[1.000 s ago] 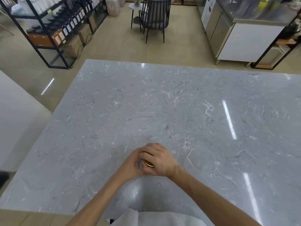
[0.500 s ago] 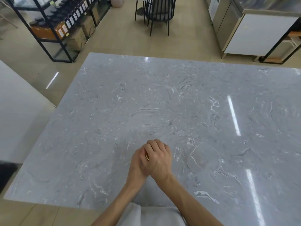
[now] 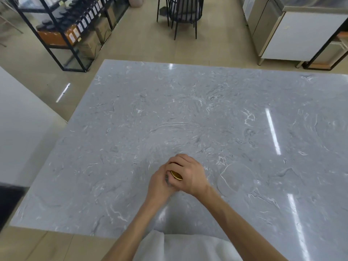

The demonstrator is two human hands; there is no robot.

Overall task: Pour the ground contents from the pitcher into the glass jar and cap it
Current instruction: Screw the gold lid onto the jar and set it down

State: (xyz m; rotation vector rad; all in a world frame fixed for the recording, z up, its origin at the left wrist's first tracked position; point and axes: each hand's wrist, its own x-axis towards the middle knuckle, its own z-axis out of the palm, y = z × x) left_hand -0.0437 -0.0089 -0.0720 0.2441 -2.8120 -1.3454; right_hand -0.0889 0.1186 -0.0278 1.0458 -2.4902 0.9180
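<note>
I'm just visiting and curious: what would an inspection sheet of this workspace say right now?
Surface: grey marble-look table, glossy, with a faint round mark right of the hands.
Job's things: gold lid between both hands; the jar is mostly hidden beneath it; pitcher not seen.
Clutter: nothing seen.
Hands: left hand wraps the jar; right hand grips the lid from above.
Cables: nothing seen.
Surroundings: black shelving rack, dark chair, steel counter unit.

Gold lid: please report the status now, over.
Right hand clasps gold lid. Left hand wraps something beneath, mostly hidden. Marble table nearby: nothing in the way.
</note>
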